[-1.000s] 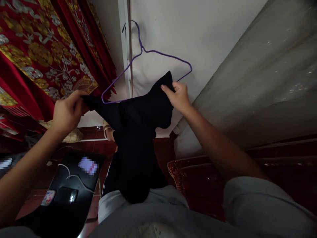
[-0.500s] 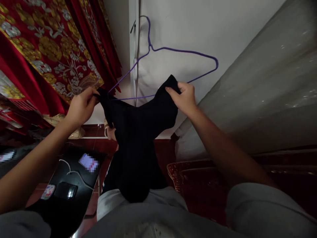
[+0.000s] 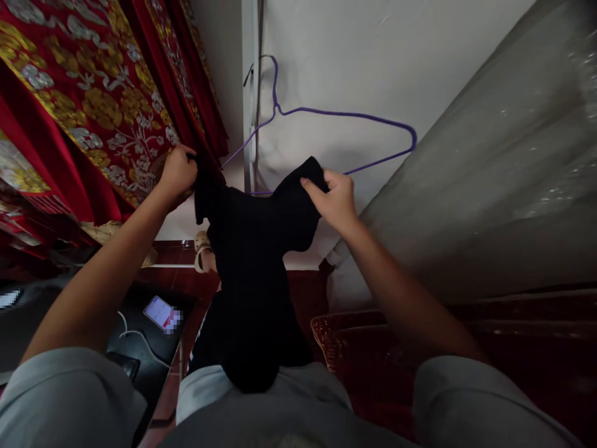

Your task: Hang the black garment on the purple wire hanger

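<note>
Head camera: before me, the left hand (image 3: pixel 179 172) and right hand (image 3: pixel 338 196) are pinching a black garment (image 3: pixel 249 249) by its upper corners, fingers closed, as it's overlapping a purple hanger (image 3: pixel 345 114), looking light, soft, likely best held there.

A black garment (image 3: pixel 249 249) hangs stretched between left hand (image 3: pixel 178 174) and right hand (image 3: pixel 336 198). A purple hanger (image 3: pixel 326 112) rises beyond them, partly covered.
</note>
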{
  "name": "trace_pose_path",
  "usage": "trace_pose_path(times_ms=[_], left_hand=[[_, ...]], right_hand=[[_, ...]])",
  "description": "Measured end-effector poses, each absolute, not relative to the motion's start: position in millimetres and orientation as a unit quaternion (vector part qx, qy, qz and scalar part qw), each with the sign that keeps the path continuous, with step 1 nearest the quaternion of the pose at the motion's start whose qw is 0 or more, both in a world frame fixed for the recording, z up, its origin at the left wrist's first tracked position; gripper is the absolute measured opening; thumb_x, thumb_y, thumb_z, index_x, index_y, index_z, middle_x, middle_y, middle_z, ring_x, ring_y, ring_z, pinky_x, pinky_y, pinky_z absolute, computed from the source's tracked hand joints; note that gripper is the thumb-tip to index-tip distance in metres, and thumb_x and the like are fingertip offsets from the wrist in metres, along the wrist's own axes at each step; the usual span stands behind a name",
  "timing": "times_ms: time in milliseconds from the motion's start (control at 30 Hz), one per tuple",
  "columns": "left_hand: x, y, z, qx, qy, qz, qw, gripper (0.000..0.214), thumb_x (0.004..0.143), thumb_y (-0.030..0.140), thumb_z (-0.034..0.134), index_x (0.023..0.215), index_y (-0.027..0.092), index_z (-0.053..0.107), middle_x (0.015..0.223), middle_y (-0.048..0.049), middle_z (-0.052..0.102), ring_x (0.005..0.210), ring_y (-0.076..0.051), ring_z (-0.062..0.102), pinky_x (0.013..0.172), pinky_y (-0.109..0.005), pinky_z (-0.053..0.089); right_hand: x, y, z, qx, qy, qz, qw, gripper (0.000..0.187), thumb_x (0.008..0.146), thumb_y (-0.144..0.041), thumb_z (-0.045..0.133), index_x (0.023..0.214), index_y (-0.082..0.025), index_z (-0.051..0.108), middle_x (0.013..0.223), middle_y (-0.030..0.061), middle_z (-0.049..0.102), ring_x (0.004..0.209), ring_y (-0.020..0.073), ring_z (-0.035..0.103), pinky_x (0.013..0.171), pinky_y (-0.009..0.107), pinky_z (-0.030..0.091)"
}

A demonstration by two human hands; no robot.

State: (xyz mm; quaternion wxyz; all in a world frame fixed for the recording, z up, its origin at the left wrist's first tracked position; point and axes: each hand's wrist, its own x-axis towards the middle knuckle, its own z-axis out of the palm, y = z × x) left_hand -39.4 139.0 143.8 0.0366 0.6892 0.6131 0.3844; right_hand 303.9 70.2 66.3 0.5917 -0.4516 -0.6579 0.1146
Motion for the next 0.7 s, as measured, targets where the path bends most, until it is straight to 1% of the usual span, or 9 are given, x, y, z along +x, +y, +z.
trace_pose_path(times_ms=[67, 167, 233, 333, 433, 500, 567, 633, 700], left_hand=[[-46, 140, 138, 0.683, 0.625, 0.371, 0.068, 0.027, 0.085, 0.007, 0.049, 0.107, 0.009, 0.064, 0.085, -0.0029, 0.065, 0.092, -0.015, 0.064, 0.093, -0.032, 0.046], [-35, 132, 136, 0.714, 0.567, 0.400, 0.093, 0.030, 0.086, 0.009, 0.050, 0.114, 0.012, 0.062, 0.082, -0.0024, 0.065, 0.083, -0.015, 0.063, 0.087, -0.032, 0.051], [-18, 126, 142, 0.754, 0.500, 0.416, 0.092, 0.032, 0.085, 0.006, 0.050, 0.114, 0.015, 0.062, 0.087, -0.0037, 0.066, 0.088, -0.018, 0.065, 0.090, -0.033, 0.053], [3, 123, 154, 0.793, 0.432, 0.419, 0.097, 0.036, 0.084, 0.002, 0.049, 0.115, 0.014, 0.061, 0.098, -0.0060, 0.068, 0.102, -0.020, 0.068, 0.100, -0.037, 0.052], [1, 125, 162, 0.813, 0.409, 0.399, 0.116, 0.042, 0.081, -0.001, 0.048, 0.118, 0.013, 0.061, 0.105, -0.0075, 0.070, 0.104, -0.020, 0.069, 0.102, -0.037, 0.052], [-13, 125, 159, 0.827, 0.410, 0.360, 0.135, 0.040, 0.079, -0.001, 0.048, 0.113, 0.013, 0.064, 0.103, -0.0077, 0.072, 0.099, -0.020, 0.069, 0.099, -0.035, 0.053], [-32, 123, 150, 0.831, 0.432, 0.327, 0.129, 0.032, 0.079, 0.002, 0.048, 0.102, 0.013, 0.067, 0.097, -0.0074, 0.074, 0.095, -0.021, 0.070, 0.097, -0.036, 0.054], [-50, 121, 138, 0.814, 0.472, 0.325, 0.098, 0.022, 0.080, 0.006, 0.050, 0.090, 0.015, 0.068, 0.088, -0.0067, 0.074, 0.092, -0.022, 0.069, 0.096, -0.037, 0.054], [-61, 121, 126, 0.791, 0.500, 0.340, 0.096, 0.016, 0.083, 0.011, 0.051, 0.083, 0.017, 0.066, 0.079, -0.0052, 0.071, 0.087, -0.022, 0.068, 0.091, -0.036, 0.054]], right_hand=[[305, 72, 68, -0.452, -0.657, 0.109, 0.593, 0.033, 0.083, -0.039, 0.065, 0.063, -0.020, 0.047, 0.060, -0.0027, 0.040, 0.060, 0.0113, 0.038, 0.059, 0.029, 0.029], [292, 70, 67, -0.446, -0.661, 0.128, 0.589, 0.031, 0.083, -0.039, 0.065, 0.064, -0.020, 0.049, 0.060, -0.0022, 0.043, 0.061, 0.0125, 0.041, 0.059, 0.029, 0.031], [280, 66, 66, -0.441, -0.662, 0.143, 0.589, 0.030, 0.085, -0.040, 0.064, 0.066, -0.021, 0.050, 0.062, -0.0016, 0.045, 0.062, 0.0136, 0.044, 0.060, 0.030, 0.034], [273, 63, 63, -0.430, -0.664, 0.167, 0.589, 0.029, 0.087, -0.042, 0.063, 0.070, -0.021, 0.053, 0.066, -0.0006, 0.049, 0.066, 0.0150, 0.048, 0.063, 0.030, 0.038], [283, 65, 61, -0.427, -0.672, 0.179, 0.579, 0.028, 0.086, -0.042, 0.064, 0.071, -0.021, 0.053, 0.067, -0.0010, 0.048, 0.066, 0.0147, 0.047, 0.062, 0.030, 0.037], [295, 68, 60, -0.429, -0.673, 0.167, 0.579, 0.029, 0.086, -0.040, 0.065, 0.069, -0.021, 0.052, 0.065, -0.0017, 0.046, 0.064, 0.0135, 0.044, 0.060, 0.029, 0.035], [305, 73, 60, -0.433, -0.670, 0.152, 0.584, 0.028, 0.085, -0.037, 0.066, 0.067, -0.021, 0.051, 0.064, -0.0021, 0.044, 0.061, 0.0126, 0.042, 0.058, 0.029, 0.032], [310, 76, 61, -0.440, -0.663, 0.143, 0.589, 0.028, 0.083, -0.034, 0.067, 0.065, -0.020, 0.051, 0.062, -0.0021, 0.043, 0.060, 0.0120, 0.040, 0.057, 0.029, 0.031], [309, 76, 61, -0.449, -0.658, 0.140, 0.589, 0.030, 0.083, -0.033, 0.068, 0.063, -0.020, 0.049, 0.061, -0.0020, 0.042, 0.060, 0.0120, 0.040, 0.057, 0.029, 0.031]])
